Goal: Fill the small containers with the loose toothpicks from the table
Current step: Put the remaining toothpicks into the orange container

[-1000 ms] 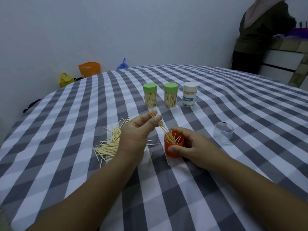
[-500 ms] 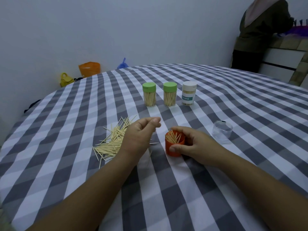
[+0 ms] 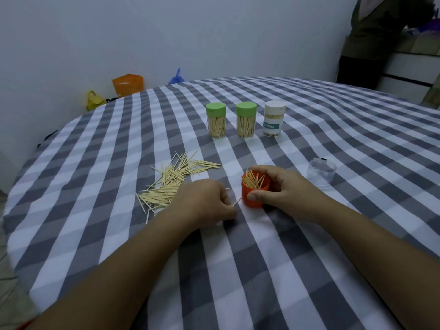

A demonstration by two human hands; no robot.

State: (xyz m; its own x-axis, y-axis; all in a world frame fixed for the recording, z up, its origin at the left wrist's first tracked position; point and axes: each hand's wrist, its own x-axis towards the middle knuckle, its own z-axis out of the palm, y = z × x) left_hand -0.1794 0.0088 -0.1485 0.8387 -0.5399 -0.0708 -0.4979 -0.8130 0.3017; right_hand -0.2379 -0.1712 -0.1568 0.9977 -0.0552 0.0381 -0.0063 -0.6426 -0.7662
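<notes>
The right hand (image 3: 283,189) had its grip clamped on the orange container (image 3: 255,192), thumb across the near wall and fingers curled round the far side, holding it upright on the checked tabletop (image 3: 309,246). A bundle of toothpicks stood inside it, tips fanned above the rim. The left hand (image 3: 204,202) lay knuckles-up on the cloth just left of the container, its fingers curled down together over a stray toothpick (image 3: 236,201) whose tip poked out toward the orange wall; whether the fingers actually pinched it I could not tell. To the left of that hand lay the loose toothpicks (image 3: 173,179) in a scattered heap. Farther back stood three filled containers in a row, two with green lids (image 3: 216,120) (image 3: 246,119) and one with a white lid (image 3: 274,118). A clear plastic cup (image 3: 321,172) sat to the right of the right hand. Another person (image 3: 381,32) stood by the far corner.
</notes>
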